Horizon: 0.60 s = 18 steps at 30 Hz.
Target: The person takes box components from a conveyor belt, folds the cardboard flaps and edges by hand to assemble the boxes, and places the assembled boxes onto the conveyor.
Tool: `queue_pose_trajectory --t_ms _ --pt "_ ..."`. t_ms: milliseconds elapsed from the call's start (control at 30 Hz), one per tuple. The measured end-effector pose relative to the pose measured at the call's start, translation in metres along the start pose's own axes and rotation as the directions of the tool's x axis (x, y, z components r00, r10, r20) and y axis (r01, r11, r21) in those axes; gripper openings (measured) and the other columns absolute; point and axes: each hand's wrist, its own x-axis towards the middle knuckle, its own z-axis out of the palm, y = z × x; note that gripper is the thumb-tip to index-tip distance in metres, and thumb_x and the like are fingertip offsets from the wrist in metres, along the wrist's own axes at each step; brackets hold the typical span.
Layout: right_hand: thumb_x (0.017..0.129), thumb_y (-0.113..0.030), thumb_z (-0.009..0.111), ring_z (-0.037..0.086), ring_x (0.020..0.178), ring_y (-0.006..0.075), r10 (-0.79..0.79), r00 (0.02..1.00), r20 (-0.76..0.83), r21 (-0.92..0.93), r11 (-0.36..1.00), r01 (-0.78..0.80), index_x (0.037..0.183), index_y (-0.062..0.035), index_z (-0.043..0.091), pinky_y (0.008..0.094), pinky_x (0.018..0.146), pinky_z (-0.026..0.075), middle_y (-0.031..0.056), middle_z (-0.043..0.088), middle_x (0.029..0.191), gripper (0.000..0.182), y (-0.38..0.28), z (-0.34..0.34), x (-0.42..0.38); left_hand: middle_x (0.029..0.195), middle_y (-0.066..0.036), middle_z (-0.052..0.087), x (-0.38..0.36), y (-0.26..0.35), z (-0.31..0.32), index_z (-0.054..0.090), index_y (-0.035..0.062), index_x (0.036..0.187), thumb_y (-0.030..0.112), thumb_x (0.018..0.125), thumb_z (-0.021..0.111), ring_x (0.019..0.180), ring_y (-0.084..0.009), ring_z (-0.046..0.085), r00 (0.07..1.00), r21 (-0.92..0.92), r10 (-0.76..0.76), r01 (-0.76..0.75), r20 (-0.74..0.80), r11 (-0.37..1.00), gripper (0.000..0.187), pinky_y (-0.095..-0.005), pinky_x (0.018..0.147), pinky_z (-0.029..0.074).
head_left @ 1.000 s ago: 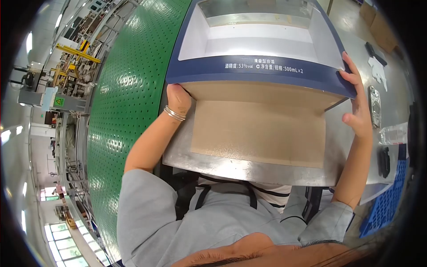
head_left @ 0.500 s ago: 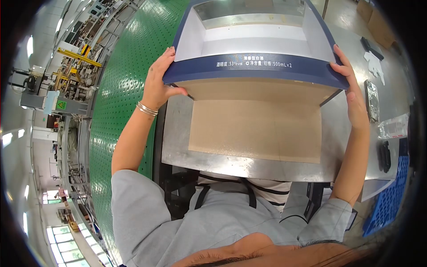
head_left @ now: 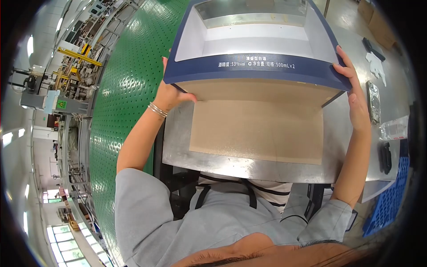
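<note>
Two hands steady a blue windowed box at the metal table

A person in a grey short-sleeved top holds a blue box by its two ends over a metal table, its window facing up and its white lettering, including "53%vol" and "500mL", running along the near edge. The left hand, with silvery bangles at the wrist, is partly open around the box's left near corner, thumb spread against the brown underside and most of the fingers hidden behind the blue side. The right hand, also partly open, has its fingers bent over the right edge and its thumb lower down, apart from the fingertips. Below the lettered edge, a brown cardboard panel lies on the table toward the person; whether it is joined to the box cannot be told. To the person's left stretches a green perforated surface. On the right, near the table's far side, are a white glove-like piece, a narrow item in shiny wrapping, a clear plastic bag and a black object, with a blue crate below
</note>
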Motion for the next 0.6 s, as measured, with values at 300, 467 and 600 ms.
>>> queue_pose_trajectory --t_ms 300,467,600 --pt "0.092 -0.068 0.039 0.028 0.145 0.0415 -0.001 1.000 -0.003 -0.028 1.000 0.001 0.132 -0.0089 0.058 0.0567 0.115 0.021 0.0205 0.034 0.157 0.074 -0.004 0.001 -0.001 0.130 -0.011 0.065 -0.028 -0.011 0.024 0.058 0.0083 0.133 0.053 0.037 0.092 0.119 -0.0305 0.061 0.906 -0.179 -0.197 0.279 0.376 0.943 0.111 -0.0396 0.104 0.045" --pt "0.091 -0.069 0.038 0.029 0.145 0.0421 0.009 1.000 -0.008 -0.009 1.000 -0.009 0.131 -0.0092 0.059 0.0575 0.115 0.021 0.0204 0.034 0.157 0.075 -0.002 0.003 -0.001 0.129 -0.011 0.065 -0.028 -0.013 0.015 0.058 0.0080 0.133 0.051 0.038 0.093 0.117 -0.0308 0.062 0.876 -0.221 -0.235 0.350 0.420 0.910 0.109 -0.0395 0.103 0.046" --pt "0.093 -0.064 0.040 0.031 0.144 0.0406 0.027 0.999 -0.020 0.031 0.999 -0.026 0.130 -0.0085 0.060 0.0546 0.115 0.023 0.0194 0.038 0.155 0.070 0.000 0.005 0.000 0.134 -0.014 0.062 0.014 -0.008 -0.049 0.060 0.0075 0.131 0.043 0.050 0.092 0.119 -0.0321 0.061 0.874 0.038 -0.050 0.036 0.484 0.999 0.094 -0.0402 0.103 0.046"
